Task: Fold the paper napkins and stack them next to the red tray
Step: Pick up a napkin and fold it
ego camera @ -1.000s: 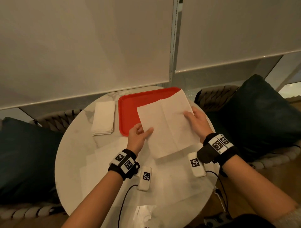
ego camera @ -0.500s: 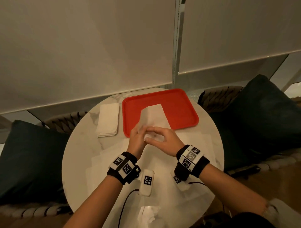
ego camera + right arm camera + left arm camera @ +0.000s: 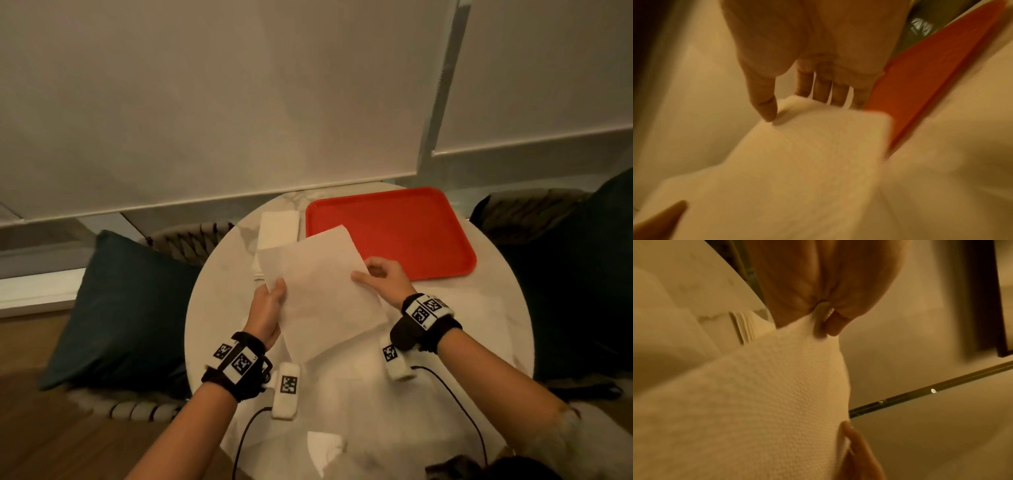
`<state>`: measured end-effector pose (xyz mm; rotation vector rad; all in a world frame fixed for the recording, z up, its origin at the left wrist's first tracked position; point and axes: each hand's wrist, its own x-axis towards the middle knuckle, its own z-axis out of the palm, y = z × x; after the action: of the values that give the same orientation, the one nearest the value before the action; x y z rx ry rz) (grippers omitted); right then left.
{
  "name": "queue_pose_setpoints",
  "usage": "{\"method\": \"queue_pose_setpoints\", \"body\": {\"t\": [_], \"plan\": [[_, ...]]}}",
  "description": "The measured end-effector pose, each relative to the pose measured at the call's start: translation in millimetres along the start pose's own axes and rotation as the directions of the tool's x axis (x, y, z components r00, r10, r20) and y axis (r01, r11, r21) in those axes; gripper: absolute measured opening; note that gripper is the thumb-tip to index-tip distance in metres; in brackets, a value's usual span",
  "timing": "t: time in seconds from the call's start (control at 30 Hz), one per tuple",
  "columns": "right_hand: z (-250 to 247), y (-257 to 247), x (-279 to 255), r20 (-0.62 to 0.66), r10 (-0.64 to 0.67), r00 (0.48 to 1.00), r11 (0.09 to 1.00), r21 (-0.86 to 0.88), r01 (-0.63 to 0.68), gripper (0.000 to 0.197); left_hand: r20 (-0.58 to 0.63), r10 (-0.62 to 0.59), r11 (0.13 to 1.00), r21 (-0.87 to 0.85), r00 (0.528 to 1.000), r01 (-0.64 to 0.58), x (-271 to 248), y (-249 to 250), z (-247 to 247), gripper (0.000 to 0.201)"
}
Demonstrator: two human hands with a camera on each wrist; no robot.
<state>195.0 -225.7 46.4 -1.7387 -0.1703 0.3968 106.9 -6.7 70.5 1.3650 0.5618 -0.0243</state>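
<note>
My left hand [image 3: 265,313] and right hand [image 3: 383,279] pinch a white paper napkin [image 3: 320,291] by opposite edges, fingers gripping, above the round marble worktop [image 3: 479,322] beside the red plastic tray [image 3: 394,229].

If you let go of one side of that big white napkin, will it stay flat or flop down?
Probably flop. The napkin is a thin sheet that already bows between the left hand and the right hand, so it looks limp. It seems very light, since fingertip pinches carry it. Its dimpled paper texture suggests it would crease or tear easily.
</note>
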Motion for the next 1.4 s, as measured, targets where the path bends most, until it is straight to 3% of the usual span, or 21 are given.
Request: {"method": "queue_pose_setpoints", "body": {"t": [0.07,0.17,0.23,0.33,0.4,0.53,0.67,0.8,1.03,1.1,1.2,1.27,1.33,1.4], "plan": [[17,-5,9,-0.059,-0.033,0.998,0.999,-0.003,0.033,0.015,-0.040,-0.032,0.999,-0.012,0.999,0.031,6,2,-13,0.034],[42,-11,23,-0.179,-0.093,0.980,0.969,-0.242,0.048,0.016,-0.077,-0.092,0.995,-0.044,0.993,0.089,16,7,-28,0.024],[58,-14,32,-0.197,-0.143,0.970,0.925,-0.376,0.060,0.014,-0.076,-0.143,0.988,-0.067,0.987,0.138,25,9,-38,0.022],[77,-19,47,-0.190,-0.131,0.973,0.921,-0.388,0.048,0.018,-0.105,-0.188,0.976,-0.128,0.977,0.174,38,10,-54,0.030],[85,-20,56,-0.166,-0.066,0.984,0.931,-0.365,0.001,0.021,-0.162,-0.154,0.985,-0.106,0.975,0.138,47,9,-66,0.038],[97,-13,69,-0.067,0.066,0.996,0.931,-0.355,-0.085,0.016,-0.237,0.019,0.987,0.161,0.971,0.020,59,7,-78,0.027],[106,-6,75,-0.119,0.086,0.989,0.929,-0.349,-0.123,0.021,-0.248,-0.009,0.978,0.198,0.969,0.060,75,-1,-93,0.025],[125,-16,73,-0.086,-0.045,0.995,0.932,-0.363,0.011,0.020,-0.097,-0.041,0.983,0.173,0.994,0.057,85,-2,-91,0.011],[163,-24,82,-0.019,-0.134,0.991,0.943,-0.310,0.121,0.012,0.186,-0.116,0.993,0.018,0.976,0.115,91,14,-74,0.045],[168,-26,87,0.044,-0.127,0.991,0.938,-0.321,0.134,0.015,0.216,-0.096,0.995,0.018,0.972,0.094,95,17,-74,0.048],[166,-29,93,0.124,-0.122,0.985,0.935,-0.318,0.156,0.028,0.172,-0.053,0.998,0.027,0.984,0.049,103,19,-80,0.027],[158,-27,102,0.037,-0.156,0.987,0.943,-0.293,0.160,0.028,0.140,-0.056,0.998,-0.004,0.989,0.057,111,19,-87,0.015],[150,-19,114,-0.104,-0.140,0.985,0.954,-0.279,0.106,0.031,0.161,-0.062,0.997,-0.041,0.985,0.069,121,22,-95,0.015],[146,-14,124,-0.137,0.025,0.990,0.984,-0.169,-0.048,0.040,0.203,-0.066,0.994,-0.073,0.977,0.082,130,27,-100,0.022]]}}
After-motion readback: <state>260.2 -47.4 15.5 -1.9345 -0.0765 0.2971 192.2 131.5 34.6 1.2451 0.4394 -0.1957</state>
